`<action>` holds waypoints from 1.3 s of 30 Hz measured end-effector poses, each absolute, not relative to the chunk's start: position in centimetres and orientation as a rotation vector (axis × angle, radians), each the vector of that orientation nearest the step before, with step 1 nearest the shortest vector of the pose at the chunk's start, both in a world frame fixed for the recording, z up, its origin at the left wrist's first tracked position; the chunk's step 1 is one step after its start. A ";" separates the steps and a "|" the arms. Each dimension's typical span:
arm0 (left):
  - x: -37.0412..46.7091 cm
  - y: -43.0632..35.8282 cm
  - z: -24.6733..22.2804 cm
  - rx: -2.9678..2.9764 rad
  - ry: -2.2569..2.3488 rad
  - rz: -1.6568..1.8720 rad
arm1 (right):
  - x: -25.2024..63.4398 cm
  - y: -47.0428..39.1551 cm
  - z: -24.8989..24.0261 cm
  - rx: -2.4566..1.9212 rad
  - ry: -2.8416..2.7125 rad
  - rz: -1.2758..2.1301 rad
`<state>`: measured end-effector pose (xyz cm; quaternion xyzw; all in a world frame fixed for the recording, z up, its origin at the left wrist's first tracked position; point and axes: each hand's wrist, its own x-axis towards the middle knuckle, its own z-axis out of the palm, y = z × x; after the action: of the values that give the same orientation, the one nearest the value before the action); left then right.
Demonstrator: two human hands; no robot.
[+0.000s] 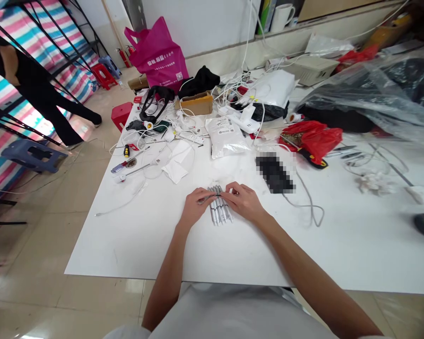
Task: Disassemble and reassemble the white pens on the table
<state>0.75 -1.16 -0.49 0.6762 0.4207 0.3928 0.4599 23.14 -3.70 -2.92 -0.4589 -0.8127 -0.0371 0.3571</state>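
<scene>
Stretching toward nine o'clock, tiled floor is flanking a white table, whose clutter is crowding twelve. A magenta bag is standing at eleven. At the centre, the left hand and right hand are bending over silver pens, both pinching a slim dark item.

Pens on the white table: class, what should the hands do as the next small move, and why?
Probably squeeze the pens gently together from both sides: they lie side by side in a row, and the left hand and right hand have their fingertips close together at the pens' far ends.
</scene>
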 end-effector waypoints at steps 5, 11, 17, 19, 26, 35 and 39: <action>0.9 -1.3 -1.3 1.868 0.977 0.989 | 22.6 -3.9 -2.6 -1.167 -2.141 -0.008; 0.2 -0.6 -1.9 2.047 1.026 0.993 | 23.1 -3.8 -2.1 -1.212 -2.166 -0.045; -0.2 -0.5 -1.6 1.917 1.100 1.045 | 23.9 -3.4 -2.3 -1.245 -2.045 0.048; 0.1 -0.7 -1.4 1.853 1.078 1.032 | 23.8 -3.5 -2.3 -1.237 -2.011 0.113; 0.3 -1.1 -1.8 1.966 0.999 1.019 | 22.9 -4.0 -1.8 -1.208 -1.927 0.406; 0.1 -1.0 -0.9 1.834 0.991 1.054 | 23.0 -4.0 -1.8 -1.223 -1.843 0.610; 0.6 -1.3 -0.3 1.603 1.055 1.039 | 22.8 -4.0 -1.8 -1.149 -1.838 0.699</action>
<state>0.57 -1.31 -0.35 0.6516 0.4288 0.4224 0.4616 22.82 -4.03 -1.78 -0.4583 -0.7329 0.2788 0.4185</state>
